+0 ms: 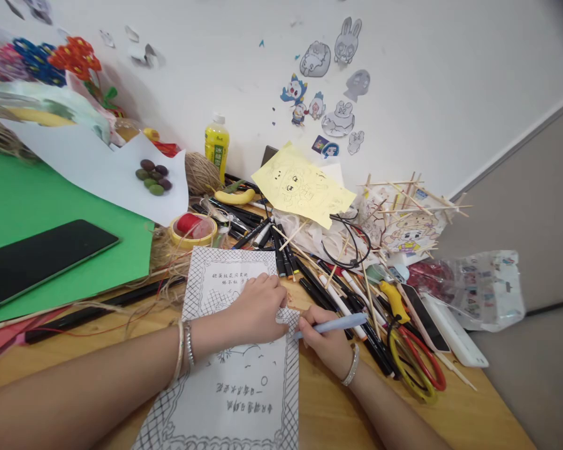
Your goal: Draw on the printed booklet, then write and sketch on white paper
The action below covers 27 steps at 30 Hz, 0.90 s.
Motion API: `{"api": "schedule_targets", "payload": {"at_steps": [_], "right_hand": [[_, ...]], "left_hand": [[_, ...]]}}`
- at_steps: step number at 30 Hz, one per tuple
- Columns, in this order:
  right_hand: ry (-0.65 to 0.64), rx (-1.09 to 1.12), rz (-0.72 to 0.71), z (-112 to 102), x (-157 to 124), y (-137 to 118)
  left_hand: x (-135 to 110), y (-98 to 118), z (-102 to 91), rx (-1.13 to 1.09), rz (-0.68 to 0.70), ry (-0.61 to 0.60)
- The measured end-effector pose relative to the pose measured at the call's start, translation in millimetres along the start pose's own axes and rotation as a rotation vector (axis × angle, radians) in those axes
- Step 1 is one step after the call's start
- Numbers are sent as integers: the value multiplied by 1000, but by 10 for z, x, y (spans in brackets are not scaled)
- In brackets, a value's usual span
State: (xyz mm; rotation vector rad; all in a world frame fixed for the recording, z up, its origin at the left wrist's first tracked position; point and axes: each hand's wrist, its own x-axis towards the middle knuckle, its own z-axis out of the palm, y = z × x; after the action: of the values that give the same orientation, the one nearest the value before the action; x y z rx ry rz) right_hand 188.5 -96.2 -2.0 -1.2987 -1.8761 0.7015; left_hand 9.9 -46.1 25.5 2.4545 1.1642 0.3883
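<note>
A white sheet of paper (201, 412) lies before me, with a hatched border, line drawings and handwritten characters. My left hand (258, 309) rests across its upper part with curled fingers, the thumb by the sheet's right edge, and covers part of the drawing. Between the fingers of my right hand (326, 344) is a light-blue pen (340, 323). Its tip is at the hatched right border, just beside my left thumb. Loose black markers (316, 300) lie close beyond my right hand.
Scissors (410, 365), a phone (425, 315) and a white power bank (455, 331) lie at the right. Left are a black phone (47, 262) on green card (126, 250) and red thread (190, 225) inside a tape roll. Yellow paper (304, 184) and a bottle (216, 147) are farther back.
</note>
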Motion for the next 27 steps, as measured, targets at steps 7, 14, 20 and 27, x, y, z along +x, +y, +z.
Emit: {"api": "schedule_targets", "payload": {"at_steps": [7, 14, 20, 27], "right_hand": [[-34, -51, -16, -11, 23, -12], [-37, -21, 14, 5, 8, 28], [-41, -12, 27, -3, -2, 22], [-19, 8, 19, 2, 2, 2]], "left_hand": [[-17, 18, -25, 6, 13, -19], [-18, 7, -22, 5, 15, -17], [-7, 11, -12, 9, 14, -17], [-7, 24, -40, 6, 13, -25]]}}
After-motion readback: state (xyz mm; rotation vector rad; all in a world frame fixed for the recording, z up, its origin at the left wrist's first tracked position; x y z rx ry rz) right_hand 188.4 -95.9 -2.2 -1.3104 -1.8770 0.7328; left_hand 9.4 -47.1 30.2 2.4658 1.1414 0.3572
